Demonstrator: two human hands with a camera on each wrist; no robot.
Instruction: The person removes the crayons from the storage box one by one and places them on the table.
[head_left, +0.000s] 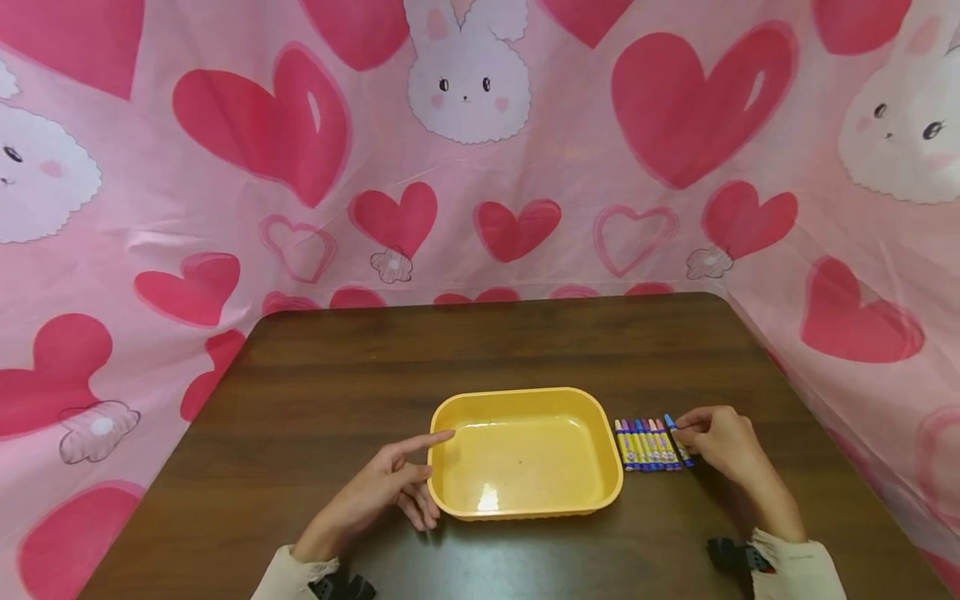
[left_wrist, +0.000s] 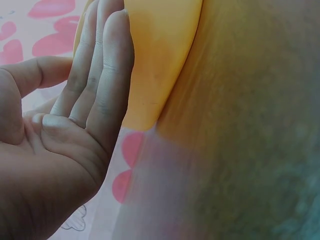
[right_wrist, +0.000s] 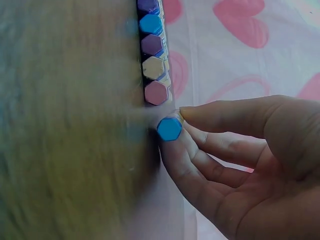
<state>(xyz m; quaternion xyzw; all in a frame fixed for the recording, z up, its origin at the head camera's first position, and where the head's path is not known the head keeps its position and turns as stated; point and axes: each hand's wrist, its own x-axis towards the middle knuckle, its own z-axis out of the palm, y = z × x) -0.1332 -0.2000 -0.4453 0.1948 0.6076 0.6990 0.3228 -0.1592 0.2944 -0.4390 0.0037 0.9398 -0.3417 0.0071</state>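
My right hand (head_left: 726, 443) pinches a blue crayon (right_wrist: 169, 129) between thumb and fingers, at the right end of a row of crayons (head_left: 645, 447). The held crayon leans slightly away from its neighbours, its hexagonal blue end facing the right wrist camera. The others lie side by side in yellow wrappers, with purple, blue, pink and pale ends. To their left is a yellow plastic tray (head_left: 525, 467) with nothing inside. My left hand (head_left: 378, 486) is at the tray's left side, index finger stretched over the rim and the other fingers beside the outer wall.
The dark brown wooden table (head_left: 480, 350) carries the tray and crayons. A pink cloth (head_left: 585, 142) with hearts and rabbits hangs behind the table and along both sides. Each wrist wears a black strap with a small device.
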